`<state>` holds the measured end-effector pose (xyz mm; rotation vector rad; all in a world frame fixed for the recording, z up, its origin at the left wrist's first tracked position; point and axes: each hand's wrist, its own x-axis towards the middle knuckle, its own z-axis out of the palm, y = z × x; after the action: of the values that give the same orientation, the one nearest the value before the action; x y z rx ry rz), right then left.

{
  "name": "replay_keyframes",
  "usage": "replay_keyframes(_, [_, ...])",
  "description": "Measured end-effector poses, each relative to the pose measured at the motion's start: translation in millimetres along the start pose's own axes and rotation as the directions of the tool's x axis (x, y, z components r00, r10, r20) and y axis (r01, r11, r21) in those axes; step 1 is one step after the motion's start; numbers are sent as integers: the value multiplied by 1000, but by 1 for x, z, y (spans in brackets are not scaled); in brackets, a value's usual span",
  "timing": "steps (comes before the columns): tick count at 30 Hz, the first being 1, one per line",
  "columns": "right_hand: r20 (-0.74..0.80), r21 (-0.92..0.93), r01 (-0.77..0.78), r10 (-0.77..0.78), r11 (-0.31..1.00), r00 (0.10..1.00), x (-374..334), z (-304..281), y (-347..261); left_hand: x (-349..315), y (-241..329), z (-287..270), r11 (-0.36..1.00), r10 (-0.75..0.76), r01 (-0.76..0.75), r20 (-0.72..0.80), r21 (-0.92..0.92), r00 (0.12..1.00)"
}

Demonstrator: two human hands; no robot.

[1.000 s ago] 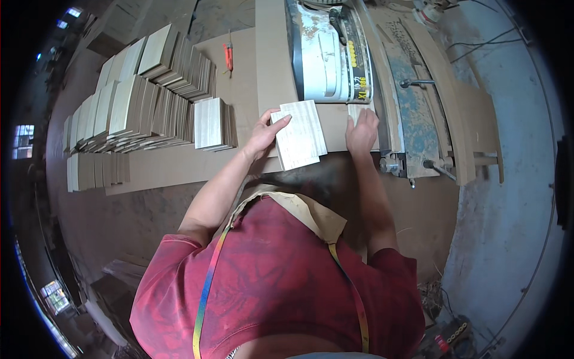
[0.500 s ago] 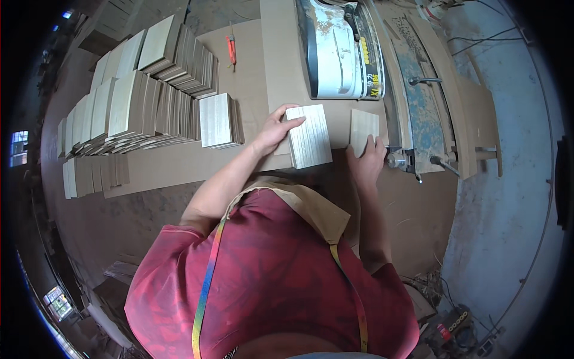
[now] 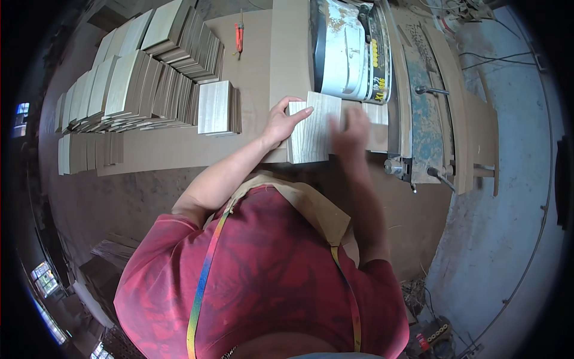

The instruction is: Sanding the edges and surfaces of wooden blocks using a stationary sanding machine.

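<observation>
My left hand (image 3: 280, 124) grips a short stack of pale wooden boards at its left side, thumb over the front face and fingers behind. The front board (image 3: 318, 133) stands a little higher than the board (image 3: 294, 109) behind it. At the right edge of this stack is my right hand (image 3: 351, 134), smeared by motion, so its fingers do not show clearly. Another pale wooden board (image 3: 375, 113) lies to the right, just below a white bucket (image 3: 344, 60) with a black and yellow label.
Rows of stacked wooden boards (image 3: 128, 87) fill the left side of the table. A smaller stack (image 3: 215, 109) stands nearer the middle. Above it lies a red-handled tool (image 3: 239, 39). On the right is a worn blue machine (image 3: 426, 102) with metal levers (image 3: 431, 90).
My right hand has moved left from the board on the right to the held stack. A board now sits higher on the stack's front. The view has shifted slightly.
</observation>
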<state>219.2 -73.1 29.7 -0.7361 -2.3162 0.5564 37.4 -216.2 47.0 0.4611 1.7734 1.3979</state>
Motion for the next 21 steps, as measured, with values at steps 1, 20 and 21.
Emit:
replay_keyframes(1, [61, -65, -10, 14, 998, 998, -10, -3, -42, -3, -1, 1, 1000, -3, 3, -2, -6, 1000])
replay_keyframes(20, [-109, -337, -137, 106, 931, 988, -7, 7, 92, 8, 2, -24, 974, 16, 45, 266, -222, 964])
replay_keyframes(21, [-122, -280, -215, 188, 935, 975, -2, 8, 88, 7, 2, -15, 974, 12, 49, 266, -220, 964])
